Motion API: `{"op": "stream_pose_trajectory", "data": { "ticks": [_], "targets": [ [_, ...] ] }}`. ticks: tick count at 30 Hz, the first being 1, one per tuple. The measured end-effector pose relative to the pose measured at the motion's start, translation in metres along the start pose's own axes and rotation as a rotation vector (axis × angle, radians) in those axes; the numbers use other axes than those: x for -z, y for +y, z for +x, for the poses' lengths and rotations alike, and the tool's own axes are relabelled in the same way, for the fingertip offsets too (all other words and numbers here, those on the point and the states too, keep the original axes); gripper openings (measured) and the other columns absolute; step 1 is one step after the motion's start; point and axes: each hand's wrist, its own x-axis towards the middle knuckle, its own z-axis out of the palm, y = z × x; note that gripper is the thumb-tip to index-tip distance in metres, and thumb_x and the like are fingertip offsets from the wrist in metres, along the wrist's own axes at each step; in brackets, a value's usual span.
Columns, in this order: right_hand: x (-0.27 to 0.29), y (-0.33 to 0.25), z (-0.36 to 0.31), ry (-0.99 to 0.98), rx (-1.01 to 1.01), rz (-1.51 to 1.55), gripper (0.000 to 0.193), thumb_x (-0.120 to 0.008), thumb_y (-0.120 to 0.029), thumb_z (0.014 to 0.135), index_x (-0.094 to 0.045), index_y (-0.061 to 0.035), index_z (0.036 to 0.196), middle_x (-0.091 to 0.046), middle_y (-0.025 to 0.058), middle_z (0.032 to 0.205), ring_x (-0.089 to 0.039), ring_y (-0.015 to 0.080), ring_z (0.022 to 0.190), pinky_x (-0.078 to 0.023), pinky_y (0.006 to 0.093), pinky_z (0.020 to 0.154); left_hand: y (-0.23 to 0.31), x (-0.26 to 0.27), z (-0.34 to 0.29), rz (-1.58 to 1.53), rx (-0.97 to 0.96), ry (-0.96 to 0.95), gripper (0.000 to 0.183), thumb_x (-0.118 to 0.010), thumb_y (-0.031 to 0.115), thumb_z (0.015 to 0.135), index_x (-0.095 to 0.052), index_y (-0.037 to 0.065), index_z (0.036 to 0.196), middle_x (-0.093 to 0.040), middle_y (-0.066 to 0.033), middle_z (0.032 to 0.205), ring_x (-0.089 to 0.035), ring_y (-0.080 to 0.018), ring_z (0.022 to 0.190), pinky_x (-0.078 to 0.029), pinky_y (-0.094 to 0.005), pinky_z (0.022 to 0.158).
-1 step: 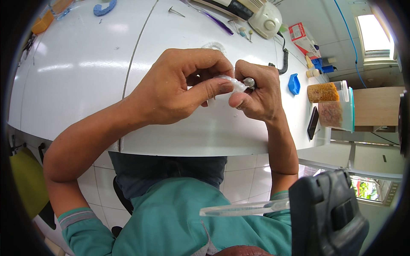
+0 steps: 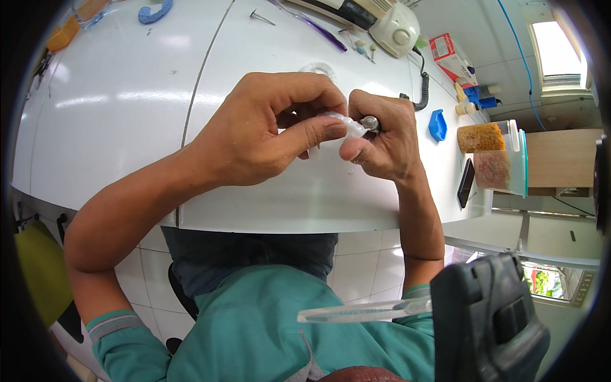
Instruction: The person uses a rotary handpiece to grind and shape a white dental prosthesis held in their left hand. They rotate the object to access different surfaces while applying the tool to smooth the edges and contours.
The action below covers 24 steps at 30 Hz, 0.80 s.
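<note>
Between the thumb and fingers of my left hand (image 2: 258, 130) is a translucent whitish dental aligner (image 2: 352, 128), tooth-shaped bumps along it. Most of the aligner is hidden by the fingers. Facing it from the right, my right hand (image 2: 393, 130) is wrapped round a metal handpiece (image 2: 370, 123); only its rounded silver end shows. The handpiece end lies close beside the aligner, and I cannot tell whether they touch. My right thumb sticks out below. Both hands are above the white table (image 2: 267, 207), near its front edge.
Beyond my hands lie a clear curved piece (image 2: 318, 68), small rotary bits (image 2: 364, 49), and a purple-handled tool (image 2: 318, 29). A cream machine with a knob (image 2: 402, 35) and coiled cord (image 2: 424, 89) stands behind. Rightward are a blue tray (image 2: 437, 125), phone (image 2: 466, 183) and tubs (image 2: 482, 138).
</note>
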Motion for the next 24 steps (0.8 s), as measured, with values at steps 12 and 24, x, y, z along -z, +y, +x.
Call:
{"op": "stream_pose_trajectory", "data": {
  "ticks": [12, 24],
  "targets": [
    [-0.0019, 0.006, -0.0031, -0.019, 0.041, -0.028, 0.071, -0.086, -0.071, 0.066, -0.055, -0.0084, 0.066, -0.043, 0.0014, 0.05, -0.043, 0.0155, 0.047, -0.034, 0.0315, 0.045, -0.0014, -0.0007, 0.0004, 0.013, -0.011, -0.012, 0.016, -0.068, 0.013, 0.101, -0.066, -0.001, 0.107, -0.066, -0.003, 0.089, -0.065, -0.0071, 0.076, -0.055, -0.0227, 0.064],
    [-0.0013, 0.005, -0.0027, -0.012, 0.058, -0.021, 0.07, -0.084, -0.073, 0.067, -0.055, -0.0101, 0.064, -0.045, 0.0004, 0.05, -0.045, 0.0139, 0.046, -0.034, 0.03, 0.044, -0.0018, -0.0005, 0.0012, 0.009, -0.014, -0.023, 0.017, -0.068, 0.014, 0.101, -0.065, -0.001, 0.108, -0.066, -0.0043, 0.093, -0.066, -0.0082, 0.079, -0.057, -0.0229, 0.065]
  ]
}}
